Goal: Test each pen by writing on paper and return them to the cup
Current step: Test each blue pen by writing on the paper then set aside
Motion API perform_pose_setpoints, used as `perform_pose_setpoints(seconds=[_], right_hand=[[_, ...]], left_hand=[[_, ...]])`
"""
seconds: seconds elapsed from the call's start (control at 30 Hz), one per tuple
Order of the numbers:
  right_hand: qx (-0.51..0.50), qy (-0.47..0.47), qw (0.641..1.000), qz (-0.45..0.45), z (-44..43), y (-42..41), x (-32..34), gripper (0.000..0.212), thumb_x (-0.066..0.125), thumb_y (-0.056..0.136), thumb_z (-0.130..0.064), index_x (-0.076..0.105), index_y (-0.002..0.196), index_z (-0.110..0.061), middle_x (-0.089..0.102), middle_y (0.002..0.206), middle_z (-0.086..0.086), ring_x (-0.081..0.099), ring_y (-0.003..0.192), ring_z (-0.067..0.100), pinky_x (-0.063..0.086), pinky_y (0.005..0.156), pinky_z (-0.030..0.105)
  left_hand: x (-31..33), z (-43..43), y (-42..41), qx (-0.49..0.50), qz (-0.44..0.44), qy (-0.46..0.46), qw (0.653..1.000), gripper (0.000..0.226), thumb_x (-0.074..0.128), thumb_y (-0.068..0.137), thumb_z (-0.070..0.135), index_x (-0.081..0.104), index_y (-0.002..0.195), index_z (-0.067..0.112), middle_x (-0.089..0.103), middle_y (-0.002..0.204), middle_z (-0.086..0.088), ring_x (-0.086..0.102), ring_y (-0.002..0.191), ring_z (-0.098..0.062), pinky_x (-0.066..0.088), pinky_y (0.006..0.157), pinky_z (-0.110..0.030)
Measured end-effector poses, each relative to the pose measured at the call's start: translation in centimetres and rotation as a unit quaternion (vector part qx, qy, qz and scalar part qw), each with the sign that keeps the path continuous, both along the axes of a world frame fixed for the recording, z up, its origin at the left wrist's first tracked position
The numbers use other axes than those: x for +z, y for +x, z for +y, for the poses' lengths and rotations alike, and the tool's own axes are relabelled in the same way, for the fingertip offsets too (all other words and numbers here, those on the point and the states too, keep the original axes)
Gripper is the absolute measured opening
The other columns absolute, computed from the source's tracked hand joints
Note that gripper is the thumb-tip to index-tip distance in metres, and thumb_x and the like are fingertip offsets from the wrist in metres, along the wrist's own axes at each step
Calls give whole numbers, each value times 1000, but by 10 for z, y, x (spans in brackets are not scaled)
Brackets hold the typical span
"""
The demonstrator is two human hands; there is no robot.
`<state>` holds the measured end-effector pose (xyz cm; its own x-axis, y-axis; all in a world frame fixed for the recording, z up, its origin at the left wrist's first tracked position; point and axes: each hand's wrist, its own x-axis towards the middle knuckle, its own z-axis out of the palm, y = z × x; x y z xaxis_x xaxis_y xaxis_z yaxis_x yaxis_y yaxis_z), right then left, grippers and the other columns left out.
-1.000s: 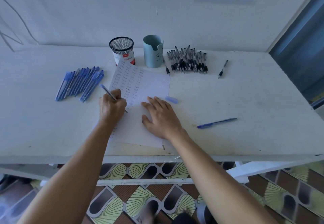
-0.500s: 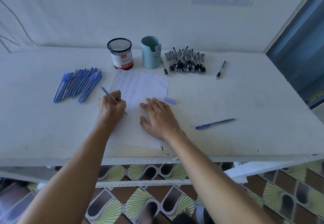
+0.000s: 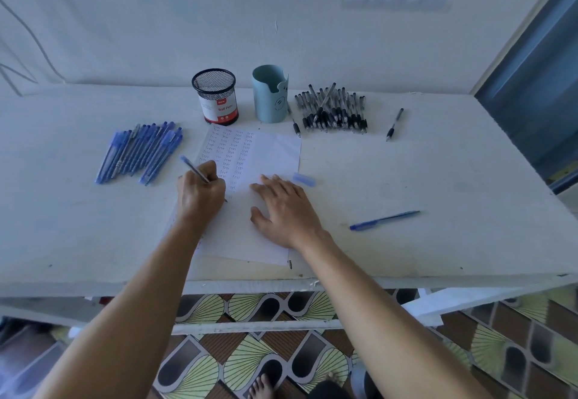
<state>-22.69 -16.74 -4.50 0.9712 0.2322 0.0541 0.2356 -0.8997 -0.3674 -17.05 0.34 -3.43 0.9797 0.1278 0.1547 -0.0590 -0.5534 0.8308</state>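
Paper point(image 3: 272, 154) filled with columns of small handwritten words lies near the middle of the white table point(image 3: 438, 179), its lower edge close to the table's near edge. The left hand point(image 3: 200, 192) rests on the left side of the sheet, its grip closed round a blue pen point(image 3: 192, 167): the fingers curl about the barrel, the tip is down on the paper, and the back end slants up toward the table's left edge. The right hand point(image 3: 284, 211) lies flat on the right half of the sheet, fingers straight and spread, its grip open and holding nothing. Just past its fingertips, at the paper's right edge, a blue pen cap point(image 3: 303, 179) lies on the table. A loose blue pen point(image 3: 384, 220) lies farther toward the right edge, well apart from the hand.

A row of blue pens point(image 3: 140, 151) lies side by side left of the paper. Toward the far edge two cups stand upright near each other: a black mesh cup point(image 3: 214, 97) with a red and white label reading Ball Pen, right at the paper's top corner, and a light blue cup point(image 3: 270, 95) to its right. A pile of black pens point(image 3: 334, 111) lies right of the light blue cup, with one black pen point(image 3: 294, 122) between cup and pile and a single black pen point(image 3: 394, 124) apart on the pile's right
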Motion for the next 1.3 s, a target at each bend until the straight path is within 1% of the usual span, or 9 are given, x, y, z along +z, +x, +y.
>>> perform_pose_setpoints(seconds=[0.2,0.27,0.37,0.53,0.67,0.8,0.97,1.17,1.3], right_hand=[[-12,40,999,29,-1,4,2,52,49,97,-37,44,147,-23,34,160,0,23,149,20,14,119,35],[-35,107,994,8,-2,7,7,50,50,89,-35,56,137,-22,53,145,1,42,138,22,25,111,37],[-146,137,974,-101,-9,12,11,38,56,84,-21,67,121,-22,67,114,-1,57,111,25,30,90,34],[-269,45,961,-30,-34,14,12,39,57,89,-25,59,128,-22,55,128,2,45,121,29,31,94,38],[-252,37,966,-46,-46,14,7,22,57,97,-35,67,114,-25,63,115,-3,47,115,26,28,84,35],[-191,184,960,-93,-45,15,6,12,69,92,-19,69,104,-19,69,105,-4,56,103,18,40,82,33],[-158,327,927,-97,-37,11,17,12,69,90,-5,68,99,-12,66,88,-23,57,85,-16,39,77,4],[-133,331,929,-96,-30,12,19,11,70,91,-9,68,101,-15,66,91,-24,56,90,-20,37,78,1],[-119,321,936,-88,-24,13,17,13,71,91,-12,69,101,-20,68,96,-19,58,94,-8,36,78,3]], left_hand=[[-4,11,5,18,14,-158,987,21,59,74,3,47,68,19,46,58,-7,46,53,-22,37,52,-32],[-2,13,4,25,2,-203,979,21,72,86,16,52,84,22,50,62,-4,50,51,-18,41,52,-29],[-2,16,1,5,9,-237,971,34,81,82,36,50,79,22,53,61,-2,45,51,-18,38,52,-29],[1,19,2,-40,32,-328,943,13,61,84,14,68,75,8,67,73,-8,65,68,-24,55,78,-41],[9,14,0,-71,31,-288,955,20,52,82,7,71,83,3,67,81,-16,71,73,-31,59,76,-43],[19,-1,-10,-128,25,-283,950,8,71,81,-4,66,84,2,71,75,-9,73,80,-30,59,83,-44],[35,-10,-21,-162,31,-371,914,22,63,73,-1,67,61,17,68,69,-13,68,73,-29,55,69,-30],[37,-7,-23,-161,23,-353,921,25,62,71,-3,66,57,17,69,67,-16,66,68,-27,53,66,-29],[34,-4,-23,-154,33,-340,927,19,63,74,-5,63,62,9,69,68,-16,66,69,-28,54,66,-29]])
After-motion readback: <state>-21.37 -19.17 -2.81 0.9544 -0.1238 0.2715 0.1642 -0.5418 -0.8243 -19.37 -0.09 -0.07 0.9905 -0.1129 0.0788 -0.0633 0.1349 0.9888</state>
